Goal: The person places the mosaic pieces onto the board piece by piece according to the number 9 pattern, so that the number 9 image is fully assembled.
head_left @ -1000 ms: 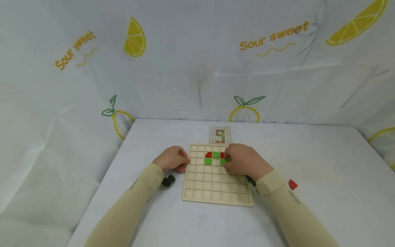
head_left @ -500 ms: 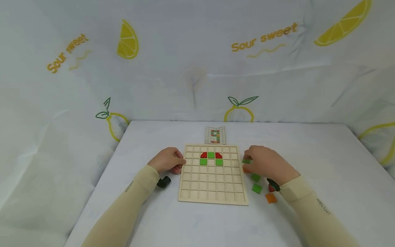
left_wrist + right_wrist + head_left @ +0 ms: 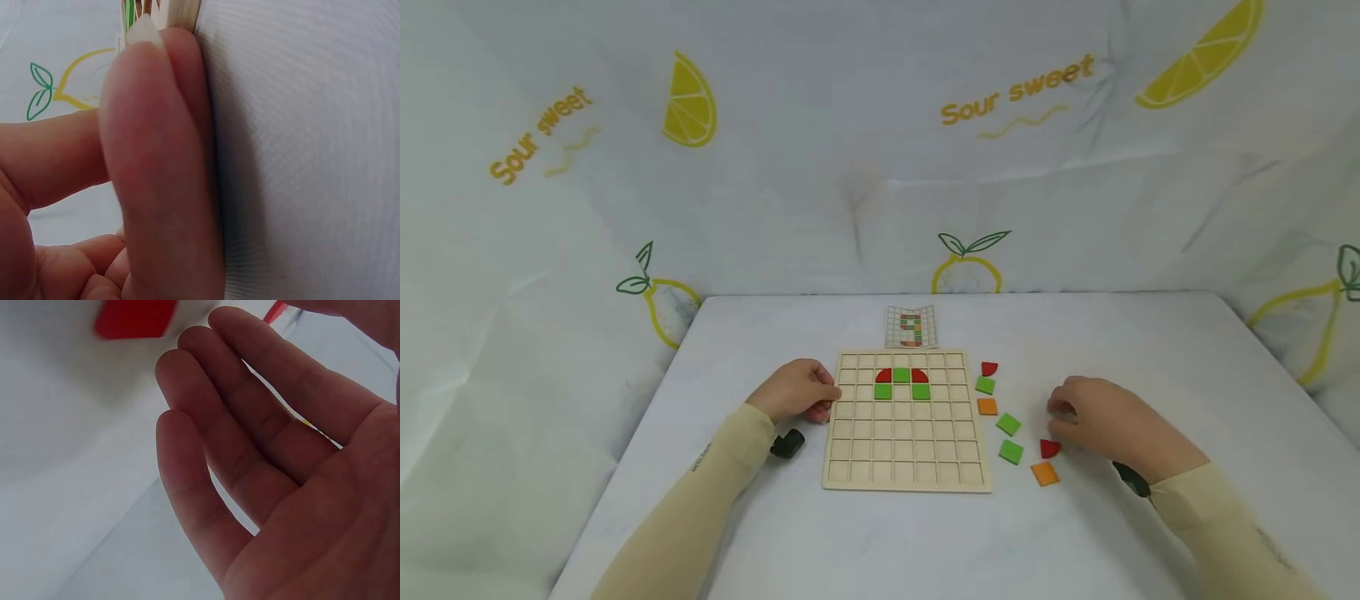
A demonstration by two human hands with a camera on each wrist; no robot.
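Note:
A pale wooden grid board lies on the table, with two red quarter-round tiles and three green square tiles set in its upper cells. My left hand pinches the board's left edge; up close its thumb covers much of the left wrist view. Right of the loose tiles, my right hand hovers with relaxed fingers and nothing in them. Nearest to it is a red quarter-round tile, with an orange square tile just below.
Between board and right hand lie more loose tiles: a red one, an orange one and several green squares. A pattern card sits behind the board. White lemon-printed cloth hangs at the back.
The right hand has moved from the board's upper cells to the right, past the loose tiles, uncovering them. The left hand stays at the board's edge. The head view has shifted slightly.

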